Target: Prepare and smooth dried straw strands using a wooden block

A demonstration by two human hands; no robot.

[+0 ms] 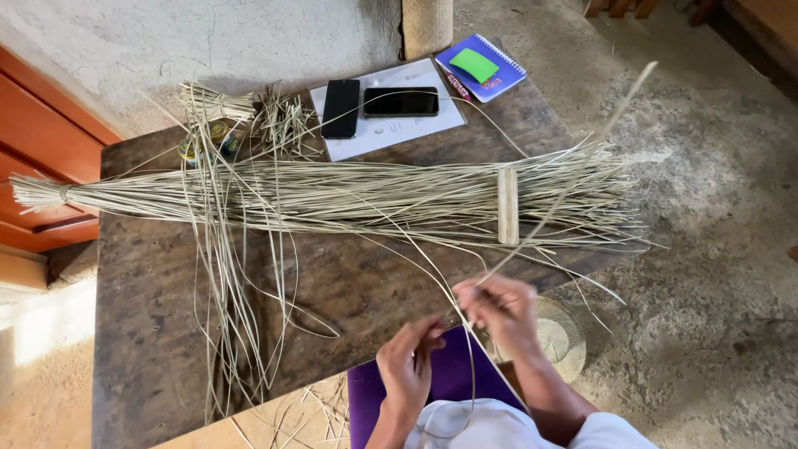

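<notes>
Over to the left of our grip, the loose strips (233,274) just hang off the dark wooden table (141,333), with the big tied bundle (332,198) laid flat across so we can pull from it easily. Our left hand (407,366) is pinched shut on the near end of one long straw strip (557,195); the right hand (499,309), just past it, is closed on the same strip, which runs up and away to the right, probably to keep it taut. Two phones (370,104) sit beyond, out of the way.
</notes>
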